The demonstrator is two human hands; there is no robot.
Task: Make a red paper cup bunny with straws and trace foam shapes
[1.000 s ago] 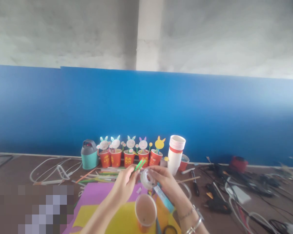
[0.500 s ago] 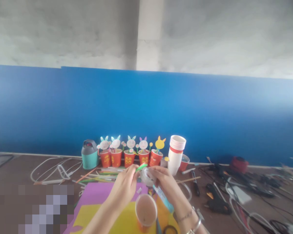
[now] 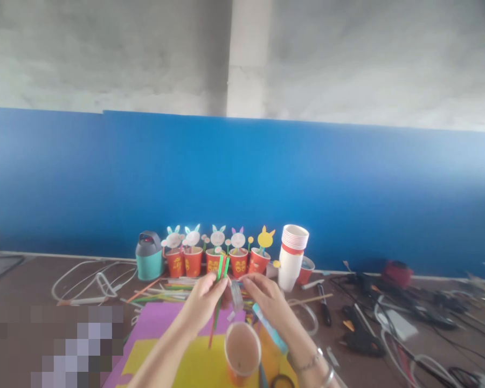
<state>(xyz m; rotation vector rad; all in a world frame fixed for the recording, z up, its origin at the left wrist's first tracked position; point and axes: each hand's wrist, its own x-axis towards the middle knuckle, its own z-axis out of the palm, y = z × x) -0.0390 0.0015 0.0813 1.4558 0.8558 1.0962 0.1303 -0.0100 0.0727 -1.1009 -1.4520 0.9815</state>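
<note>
Pinching straws point(image 3: 222, 268), the left hand point(image 3: 205, 297) faces the right hand point(image 3: 269, 296) pinching tape point(image 3: 236, 297), five finished-looking rabbit cups point(image 3: 238, 263) beyond the figureless cup point(image 3: 242, 349).

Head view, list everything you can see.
Partition: 1, blue, back
Table: 1, brown, below
Rabbit cups: 5, red, midway
Flask: 1, teal, left
Cup stack: 1, white, right
Loose sticks: several, mixed, midway
Sheets: several, purple and yellow, front
Near cup: 1, red, front
Glue gun: 1, black, right
Cables: several, mixed, sides
Clutter: uncountable, mixed, right
Held sticks: several, green, centre
Tape: 1, clear, centre
Left hand: 1, bare, at sticks
Right hand: 1, bare, by tape
</note>
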